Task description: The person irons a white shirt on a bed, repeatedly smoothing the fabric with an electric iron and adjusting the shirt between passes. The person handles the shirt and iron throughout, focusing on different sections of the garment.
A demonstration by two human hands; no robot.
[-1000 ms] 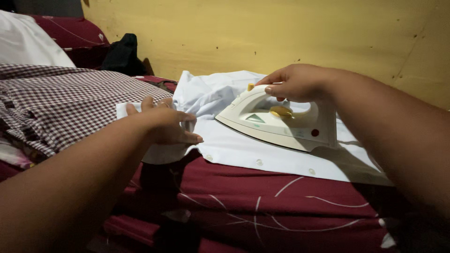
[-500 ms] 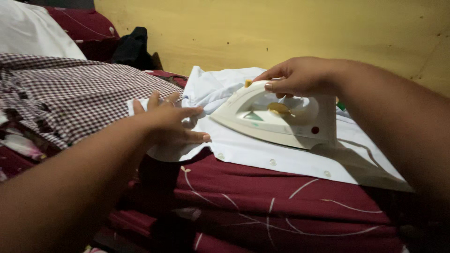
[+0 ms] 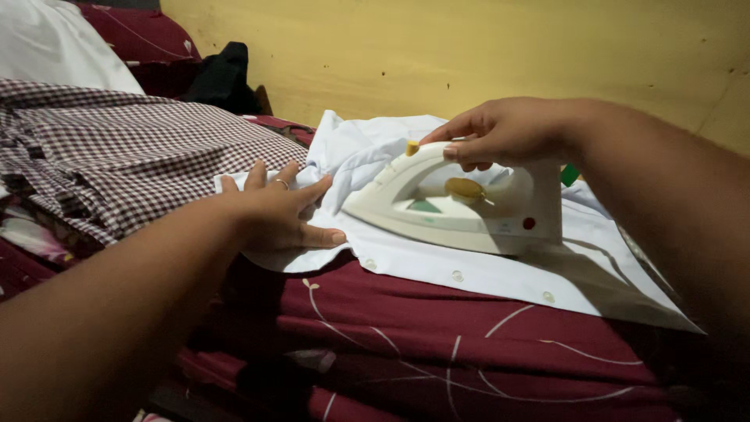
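A white shirt (image 3: 437, 262) with a row of buttons lies spread on a maroon patterned bedsheet (image 3: 437, 344). A cream clothes iron (image 3: 449, 207) rests flat on the shirt, its tip pointing left. My right hand (image 3: 500, 133) grips the iron's handle from above, the index finger stretched toward a yellow knob at the front. My left hand (image 3: 277, 215) lies flat on the shirt's left end, fingers spread, a ring on one finger, just left of the iron's tip.
A brown-and-white checked cloth (image 3: 133, 156) lies bunched at the left, touching the shirt. Behind it are a white pillow (image 3: 55, 43) and a dark garment (image 3: 223, 78). A yellow wall (image 3: 469, 55) runs along the back.
My left hand has flattened onto the shirt's left end. The iron has slid slightly left toward it, with my right hand still on the handle.
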